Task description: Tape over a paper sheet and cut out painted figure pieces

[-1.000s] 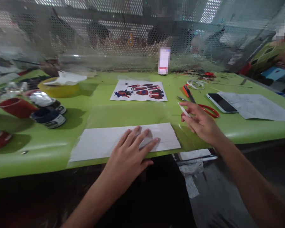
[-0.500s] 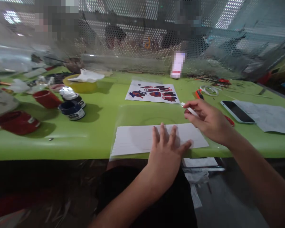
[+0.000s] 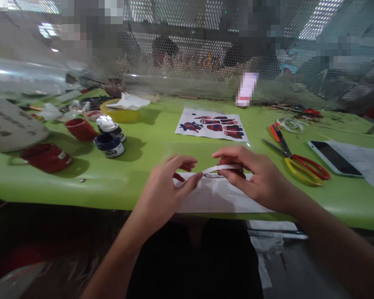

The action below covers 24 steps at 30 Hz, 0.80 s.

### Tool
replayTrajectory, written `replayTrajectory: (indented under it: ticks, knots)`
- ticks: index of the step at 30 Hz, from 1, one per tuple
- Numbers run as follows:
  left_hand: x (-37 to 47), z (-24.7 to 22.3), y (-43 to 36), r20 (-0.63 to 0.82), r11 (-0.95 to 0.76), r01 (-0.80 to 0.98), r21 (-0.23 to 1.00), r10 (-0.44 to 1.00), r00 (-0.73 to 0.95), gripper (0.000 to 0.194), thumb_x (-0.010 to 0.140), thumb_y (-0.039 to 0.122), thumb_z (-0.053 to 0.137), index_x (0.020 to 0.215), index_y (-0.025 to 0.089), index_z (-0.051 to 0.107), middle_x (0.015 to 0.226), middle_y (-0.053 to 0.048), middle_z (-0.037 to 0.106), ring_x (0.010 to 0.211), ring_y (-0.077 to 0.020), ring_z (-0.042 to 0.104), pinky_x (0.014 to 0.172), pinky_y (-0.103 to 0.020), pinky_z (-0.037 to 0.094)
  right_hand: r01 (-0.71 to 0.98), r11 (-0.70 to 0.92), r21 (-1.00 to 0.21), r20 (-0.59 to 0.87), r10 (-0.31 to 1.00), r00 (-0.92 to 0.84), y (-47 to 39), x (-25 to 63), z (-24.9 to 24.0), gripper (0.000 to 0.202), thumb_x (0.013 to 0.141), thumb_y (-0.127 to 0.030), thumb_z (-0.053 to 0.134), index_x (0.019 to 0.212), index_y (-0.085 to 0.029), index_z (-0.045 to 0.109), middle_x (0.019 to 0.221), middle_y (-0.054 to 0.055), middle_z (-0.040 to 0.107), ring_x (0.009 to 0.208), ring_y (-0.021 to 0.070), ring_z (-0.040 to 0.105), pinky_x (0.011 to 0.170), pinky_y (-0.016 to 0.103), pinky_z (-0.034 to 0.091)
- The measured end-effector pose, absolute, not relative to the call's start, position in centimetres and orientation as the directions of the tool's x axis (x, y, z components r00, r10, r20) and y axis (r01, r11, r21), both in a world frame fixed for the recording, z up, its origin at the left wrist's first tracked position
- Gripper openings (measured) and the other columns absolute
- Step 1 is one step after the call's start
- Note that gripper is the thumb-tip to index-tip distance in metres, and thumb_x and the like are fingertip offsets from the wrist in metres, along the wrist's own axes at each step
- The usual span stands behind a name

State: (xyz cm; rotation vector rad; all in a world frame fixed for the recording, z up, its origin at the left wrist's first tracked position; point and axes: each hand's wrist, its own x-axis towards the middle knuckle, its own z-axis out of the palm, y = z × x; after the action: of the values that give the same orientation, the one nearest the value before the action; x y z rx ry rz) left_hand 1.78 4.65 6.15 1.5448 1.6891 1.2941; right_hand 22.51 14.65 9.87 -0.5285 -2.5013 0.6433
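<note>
Both of my hands meet over a white sheet of paper at the near edge of the green table. Between them they hold a narrow white strip, bent into an arc. My left hand pinches its left end with thumb and fingers. My right hand grips its right end from above. A clear plastic film lies under the paper and reaches toward a printed sheet of red and blue figures further back.
Red-handled scissors and a phone lie to the right, beside grey paper. On the left stand small paint pots, red lids and a yellow bowl. A perforated metal screen closes off the back.
My left hand lifted off the white paper and joined my right hand. The white strip, earlier held only in my right hand, is now gripped by both. The view shifted left.
</note>
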Motion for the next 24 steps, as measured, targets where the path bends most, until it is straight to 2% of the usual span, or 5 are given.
replayTrajectory:
  ticks: [4, 8, 13, 20, 24]
  knots:
    - [2.2, 5.9, 4.6, 0.155, -0.078, 0.288, 0.954, 0.954, -0.256, 0.015, 0.087, 0.035, 0.073, 0.094, 0.022, 0.073, 0.093, -0.001, 0.076, 0.082, -0.0135, 0.070, 0.070, -0.022, 0.055, 0.170, 0.848, -0.503, 0.431, 0.416, -0.801, 14.1, 21.8, 10.0, 0.025, 0.098, -0.018, 0.058, 0.123, -0.022, 0.059, 0.112, 0.005, 0.074, 0.087, 0.0149, 0.073, 0.075, 0.025, 0.057]
    - [1.7, 5.6, 4.7, 0.137, -0.099, 0.137, 0.986, 0.943, -0.305, 0.012, 0.085, 0.032, 0.077, 0.087, 0.021, 0.074, 0.080, 0.001, 0.074, 0.073, -0.0107, 0.067, 0.064, -0.019, 0.051, 0.187, 0.905, -0.383, 0.442, 0.357, -0.823, 14.1, 21.2, 10.1, 0.022, 0.099, -0.017, 0.057, 0.120, -0.020, 0.061, 0.108, 0.005, 0.076, 0.080, 0.0149, 0.072, 0.073, 0.027, 0.054]
    - [0.6, 5.7, 5.3, 0.187, -0.181, 0.050, 0.982, 0.921, -0.340, 0.014, 0.082, 0.024, 0.080, 0.093, 0.020, 0.072, 0.075, 0.002, 0.071, 0.069, -0.0099, 0.065, 0.065, -0.019, 0.052, 0.203, 0.941, -0.270, 0.412, 0.303, -0.859, 14.4, 19.9, 10.1, 0.021, 0.099, -0.016, 0.056, 0.119, -0.017, 0.064, 0.104, 0.007, 0.077, 0.084, 0.0186, 0.071, 0.074, 0.030, 0.049]
    - [-2.6, 5.2, 5.5, 0.219, -0.154, 0.216, 0.964, 0.923, -0.316, 0.014, 0.082, 0.026, 0.076, 0.092, 0.017, 0.070, 0.078, -0.002, 0.072, 0.071, -0.0132, 0.067, 0.064, -0.023, 0.052, 0.325, 0.925, -0.195, 0.228, 0.365, -0.902, 14.7, 17.2, 9.8, 0.016, 0.101, -0.022, 0.058, 0.105, -0.015, 0.071, 0.093, 0.007, 0.074, 0.081, 0.0197, 0.066, 0.069, 0.030, 0.039]
    - [-4.7, 4.4, 5.8, 0.220, -0.078, 0.495, 0.866, 0.946, -0.237, 0.013, 0.088, 0.028, 0.069, 0.098, 0.020, 0.071, 0.086, -0.003, 0.072, 0.076, -0.0162, 0.066, 0.069, -0.027, 0.050, 0.305, 0.950, -0.064, 0.121, 0.311, -0.943, 14.8, 15.1, 10.3, 0.018, 0.099, -0.017, 0.057, 0.098, -0.015, 0.074, 0.095, 0.008, 0.072, 0.073, 0.0174, 0.061, 0.062, 0.030, 0.033]
